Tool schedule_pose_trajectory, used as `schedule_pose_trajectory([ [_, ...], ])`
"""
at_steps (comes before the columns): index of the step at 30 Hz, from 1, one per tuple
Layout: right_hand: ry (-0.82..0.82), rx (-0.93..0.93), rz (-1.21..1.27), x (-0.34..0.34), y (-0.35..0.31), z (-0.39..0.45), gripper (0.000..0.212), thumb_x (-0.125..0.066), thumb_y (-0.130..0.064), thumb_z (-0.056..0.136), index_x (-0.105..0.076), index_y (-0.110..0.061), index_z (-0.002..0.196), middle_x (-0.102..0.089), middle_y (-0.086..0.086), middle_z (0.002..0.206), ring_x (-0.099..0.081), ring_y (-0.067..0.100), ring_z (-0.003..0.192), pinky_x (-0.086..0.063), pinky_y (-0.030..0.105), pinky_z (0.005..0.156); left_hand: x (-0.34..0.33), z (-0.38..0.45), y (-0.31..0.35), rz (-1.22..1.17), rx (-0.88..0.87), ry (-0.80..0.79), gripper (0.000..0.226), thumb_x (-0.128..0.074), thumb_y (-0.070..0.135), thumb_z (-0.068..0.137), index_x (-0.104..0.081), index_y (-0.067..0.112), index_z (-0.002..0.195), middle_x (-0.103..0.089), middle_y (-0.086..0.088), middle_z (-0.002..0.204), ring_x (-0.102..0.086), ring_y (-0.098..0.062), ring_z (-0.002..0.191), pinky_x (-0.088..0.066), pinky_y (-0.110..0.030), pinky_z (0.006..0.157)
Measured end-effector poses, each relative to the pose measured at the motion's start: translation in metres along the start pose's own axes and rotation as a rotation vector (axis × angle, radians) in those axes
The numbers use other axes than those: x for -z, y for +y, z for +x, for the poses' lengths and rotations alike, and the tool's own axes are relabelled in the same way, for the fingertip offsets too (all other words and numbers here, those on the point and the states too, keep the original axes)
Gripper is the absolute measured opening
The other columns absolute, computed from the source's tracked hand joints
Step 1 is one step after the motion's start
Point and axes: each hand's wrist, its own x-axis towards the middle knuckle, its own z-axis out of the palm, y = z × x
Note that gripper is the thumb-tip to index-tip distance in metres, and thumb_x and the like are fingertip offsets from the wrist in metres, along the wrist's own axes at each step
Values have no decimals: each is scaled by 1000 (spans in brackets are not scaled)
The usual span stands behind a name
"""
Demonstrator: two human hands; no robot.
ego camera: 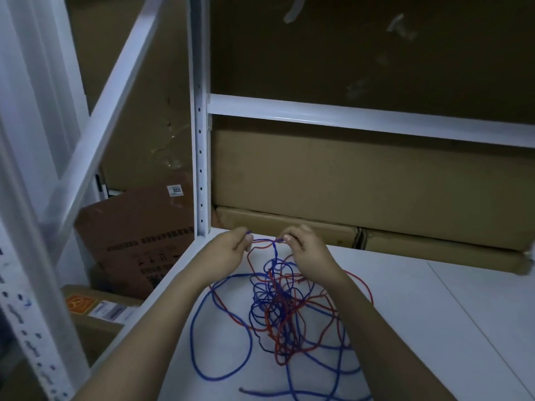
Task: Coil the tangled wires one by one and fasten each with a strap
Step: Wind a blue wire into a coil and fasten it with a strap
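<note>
- The tangle of blue and red wires [278, 311] lies on the white shelf [434, 314], toward six o'clock in view; a short span is lifted at its twelve o'clock edge
- The left hand [228, 250] and right hand [304, 247] each pinch that span; both grips are closed on wire
- Risk: pulling apart likely cinches the knots; loops may slide off the shelf's nine o'clock edge; no strap visible

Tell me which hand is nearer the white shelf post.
Left. The left hand pinches wire just right of the white shelf post; the right hand is farther right.
</note>
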Motion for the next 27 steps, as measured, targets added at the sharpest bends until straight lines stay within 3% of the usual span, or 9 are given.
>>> schedule_pose_trajectory([
  [4,71,-73,-92,3,9,2,25,-40,-15,102,-64,-9,98,-52,6,97,-48,17,89,-28,24,68,6,5,2,-18,-21,171,29,-35,26,103,-48,9,83,-47,4,67,-43,-9,63,-31,-20,55],
  [8,206,-147,-127,12,21,6,26,-40,-11,101,-65,-3,102,-53,8,99,-45,17,86,-28,25,66,12,13,1,-128,-2,321,32,-35,26,103,-47,14,77,-51,6,71,-49,-13,69,-34,-31,62],
  [11,316,-192,-199,15,22,13,27,-38,-14,101,-62,-2,104,-53,13,102,-49,25,82,-38,33,67,15,21,2,-259,31,399,33,-36,26,103,-48,11,76,-51,0,70,-48,-19,68,-35,-34,64],
  [13,379,-195,-225,16,21,18,26,-38,-15,101,-61,-1,99,-53,17,100,-51,30,79,-40,36,66,18,26,8,-365,56,453,34,-35,25,104,-48,13,75,-49,-1,69,-45,-18,66,-34,-33,63],
  [19,368,-310,-279,25,30,25,28,-37,-15,102,-60,2,100,-53,22,112,-52,35,87,-26,31,63,25,37,15,-557,136,558,36,-35,26,104,-47,17,72,-46,-1,72,-42,-15,67,-33,-31,64],
  [24,357,-332,-243,30,38,32,30,-35,-17,103,-59,1,102,-52,20,107,-47,30,80,-31,31,66,25,40,18,-570,147,570,35,-35,26,104,-48,18,72,-45,2,71,-40,-10,64,-33,-23,60],
  [27,390,-368,-201,32,45,34,28,-36,-15,102,-57,3,98,-54,23,105,-43,26,76,-29,29,64,27,45,26,-720,154,695,36,-35,20,104,-47,16,71,-42,2,67,-38,-7,59,-33,-12,52],
])
